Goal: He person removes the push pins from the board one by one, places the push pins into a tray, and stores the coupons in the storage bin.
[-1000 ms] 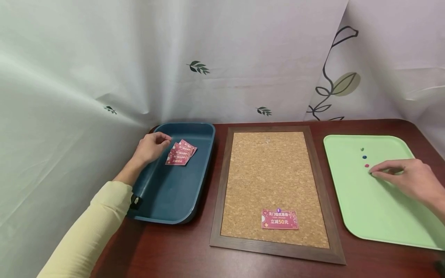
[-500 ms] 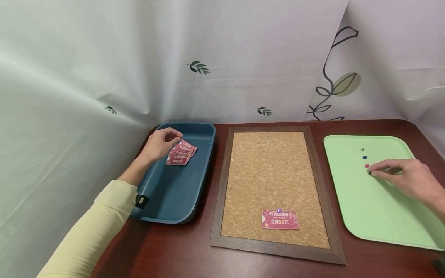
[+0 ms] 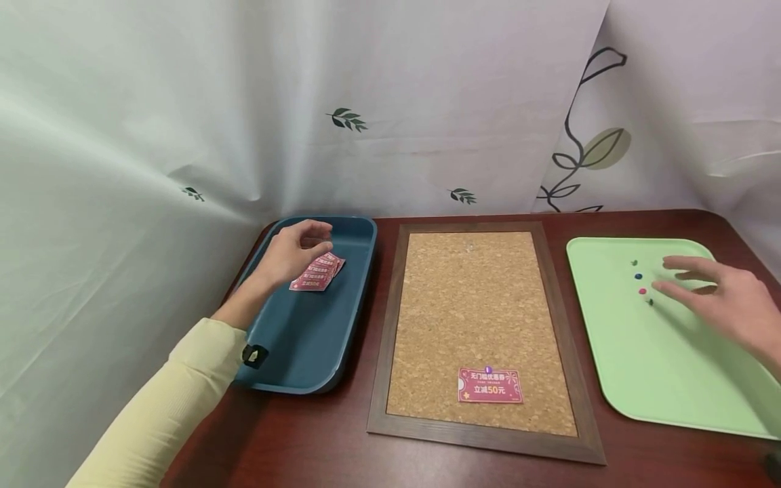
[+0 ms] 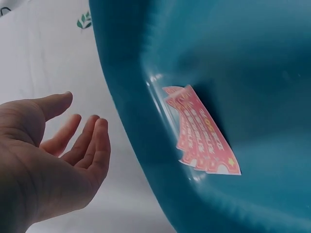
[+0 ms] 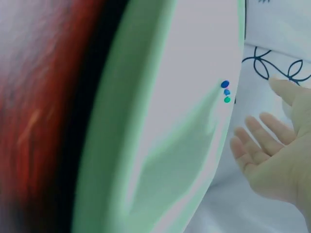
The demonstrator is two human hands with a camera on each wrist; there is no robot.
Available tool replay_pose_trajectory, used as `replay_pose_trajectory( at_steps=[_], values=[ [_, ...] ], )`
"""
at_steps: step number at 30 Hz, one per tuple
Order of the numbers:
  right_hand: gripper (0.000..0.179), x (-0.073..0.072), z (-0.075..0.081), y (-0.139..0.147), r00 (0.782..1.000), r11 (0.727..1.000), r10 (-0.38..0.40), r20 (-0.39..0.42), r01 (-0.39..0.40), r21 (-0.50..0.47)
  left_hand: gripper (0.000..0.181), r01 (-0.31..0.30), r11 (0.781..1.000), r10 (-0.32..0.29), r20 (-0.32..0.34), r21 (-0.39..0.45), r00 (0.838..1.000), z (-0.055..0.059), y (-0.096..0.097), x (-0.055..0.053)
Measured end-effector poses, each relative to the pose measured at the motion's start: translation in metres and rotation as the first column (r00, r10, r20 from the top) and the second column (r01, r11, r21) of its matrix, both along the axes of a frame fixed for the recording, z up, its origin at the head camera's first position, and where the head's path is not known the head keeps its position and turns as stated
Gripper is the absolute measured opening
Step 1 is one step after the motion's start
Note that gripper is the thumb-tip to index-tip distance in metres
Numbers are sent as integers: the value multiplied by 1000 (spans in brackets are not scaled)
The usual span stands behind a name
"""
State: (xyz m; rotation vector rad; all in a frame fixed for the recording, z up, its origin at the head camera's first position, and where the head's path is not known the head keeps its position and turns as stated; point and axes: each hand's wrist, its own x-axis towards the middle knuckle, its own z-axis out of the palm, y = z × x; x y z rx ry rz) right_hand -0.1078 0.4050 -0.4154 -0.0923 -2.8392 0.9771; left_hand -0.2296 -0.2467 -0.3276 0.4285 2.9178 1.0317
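Observation:
My left hand (image 3: 291,252) hovers over the far left part of a dark blue tray (image 3: 305,346), thumb and fingers apart, holding nothing. Under it lies a fanned stack of red paper coupons (image 3: 314,276), partly hidden by the hand in the head view; the left wrist view shows the coupons (image 4: 201,133) overlapping. Above a light green tray (image 3: 653,379), my right hand (image 3: 726,298) has its fingers spread with nothing between them. Close to its fingertips stand several small pushpins in a row: a green pin (image 3: 634,262), a blue pin (image 3: 638,276), a pink pin (image 3: 643,291) and a dark pin (image 3: 651,302).
Between the trays lies a wood-framed corkboard (image 3: 476,305). One red coupon (image 3: 490,386) is fixed near its bottom by a purple pushpin (image 3: 489,369); a small clear object (image 3: 469,247) sits near its top. A patterned white curtain (image 3: 396,102) hangs behind the reddish-brown table (image 3: 293,440).
My left hand has moved right, further over the coupons, and its thumb and fingers have parted. The right fingertips have opened and come away from the dark pin, which stays on the green tray.

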Motion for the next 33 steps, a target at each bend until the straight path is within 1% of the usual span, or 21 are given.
replay_pose_trajectory(
  at_steps=[3, 6, 14, 19, 22, 28, 33],
  values=[
    [61, -1, 4, -5, 1000, 1000, -13, -19, 13, -9, 47, 13, 1000, -13, -2, 3, 1000, 2, 5, 2],
    [68, 0, 8, -12, 999, 1000, -22, -41, 21, -12, 53, 23, 1000, -23, 4, 10, 1000, 5, 12, 5],
    [78, 1, 23, -38, 1000, 1000, 0, -17, 0, -22, 62, 68, 997, -69, 20, 46, 997, 11, 28, 14],
    [80, 3, 31, -50, 1000, 999, 12, 2, -12, -31, 69, 78, 996, -79, 29, 50, 996, 14, 41, 20],
    [82, 3, 35, -59, 1000, 999, 28, 12, -28, -46, 74, 90, 994, -91, 30, 55, 995, 16, 49, 25],
    [87, 3, 41, -76, 997, 994, 72, -29, -74, -75, 79, 128, 988, -131, 40, 86, 991, 21, 63, 35],
    [90, 5, 44, -87, 993, 988, 108, -57, -113, -107, 82, 144, 984, -149, 48, 102, 988, 24, 74, 44]
  ],
)
